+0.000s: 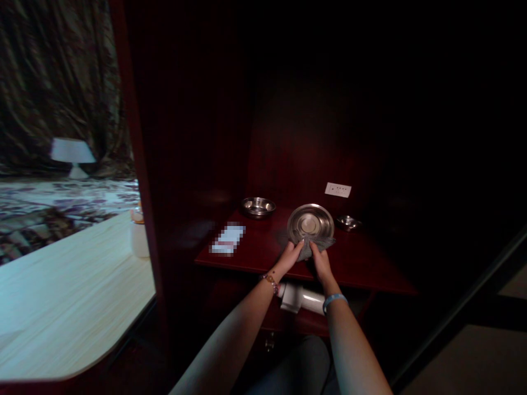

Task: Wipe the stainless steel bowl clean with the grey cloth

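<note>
A round metal bowl point(310, 220) is held tilted up over the dark red desk point(259, 241), its inside facing me. A grey cloth point(305, 250) lies against its lower rim. My left hand point(290, 254) grips the cloth and the rim from the left, thumb on top. My right hand point(320, 258) does the same from the right, its thumb close to the other. The fingers beneath are hidden. Another metal bowl point(258, 207) stands at the back left of the desk, and a small metal dish point(348, 222) sits to the right.
A blurred white paper-like item point(228, 239) lies on the desk's left. Behind is a white socket plate point(338, 190). Under the desktop lies a white cylinder point(312, 301). A dark partition point(142, 164) separates the desk from a light wooden table point(74, 291) with a jar point(140, 238).
</note>
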Available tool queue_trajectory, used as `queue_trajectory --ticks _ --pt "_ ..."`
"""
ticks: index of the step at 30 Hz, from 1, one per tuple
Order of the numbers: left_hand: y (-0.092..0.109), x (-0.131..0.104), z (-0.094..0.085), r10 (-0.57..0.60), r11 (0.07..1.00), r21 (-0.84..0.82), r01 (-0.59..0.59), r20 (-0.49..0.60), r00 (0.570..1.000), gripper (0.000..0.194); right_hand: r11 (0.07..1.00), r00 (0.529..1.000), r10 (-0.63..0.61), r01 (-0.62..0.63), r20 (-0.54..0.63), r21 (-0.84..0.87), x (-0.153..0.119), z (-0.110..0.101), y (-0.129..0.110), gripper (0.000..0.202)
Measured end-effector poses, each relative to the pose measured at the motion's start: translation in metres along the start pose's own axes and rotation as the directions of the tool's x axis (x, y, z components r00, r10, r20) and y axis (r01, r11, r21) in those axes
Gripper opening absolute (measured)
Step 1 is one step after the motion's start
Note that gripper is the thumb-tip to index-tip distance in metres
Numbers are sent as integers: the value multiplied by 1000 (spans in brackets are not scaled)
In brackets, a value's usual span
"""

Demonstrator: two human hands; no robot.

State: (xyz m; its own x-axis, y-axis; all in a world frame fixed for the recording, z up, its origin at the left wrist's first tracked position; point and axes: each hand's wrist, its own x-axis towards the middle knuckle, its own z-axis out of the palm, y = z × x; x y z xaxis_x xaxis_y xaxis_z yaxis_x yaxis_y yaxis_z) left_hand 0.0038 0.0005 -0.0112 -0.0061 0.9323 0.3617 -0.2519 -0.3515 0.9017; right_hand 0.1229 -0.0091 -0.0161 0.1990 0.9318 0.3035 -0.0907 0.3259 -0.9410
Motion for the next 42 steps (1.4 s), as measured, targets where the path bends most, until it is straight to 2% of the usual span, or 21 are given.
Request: queue_trajectory --ticks 7,13,15,19,30,38,42 --pt "3 -1 -1 -77 996 -42 76 -23 997 32 1000 1000 -17 18 22 -25 1 2 0 50" --pt "2 0 -3 34 998 -44 -33 13 999 30 997 997 -78 78 12 5 4 8 -3 55" --pt "0 1 -3 30 999 -41 -29 11 999 29 997 998 -69 70 13 -15 5 8 -2 55" --pt "-2 0 -4 -39 999 29 40 -31 999 28 997 997 -71 71 2 -20 5 5 3 56" --pt "5 -1 -4 115 993 39 -109 -203 972 27 992 994 -89 84 -57 -91 7 3 10 51" --pt "3 1 -11 92 993 104 -62 -317 944 33 981 990 -125 114 -61 -158 10 1 14 48" --pt "-1 4 -11 50 998 42 -40 -285 957 35 982 991 -109 96 -74 -163 9 -1 16 48"
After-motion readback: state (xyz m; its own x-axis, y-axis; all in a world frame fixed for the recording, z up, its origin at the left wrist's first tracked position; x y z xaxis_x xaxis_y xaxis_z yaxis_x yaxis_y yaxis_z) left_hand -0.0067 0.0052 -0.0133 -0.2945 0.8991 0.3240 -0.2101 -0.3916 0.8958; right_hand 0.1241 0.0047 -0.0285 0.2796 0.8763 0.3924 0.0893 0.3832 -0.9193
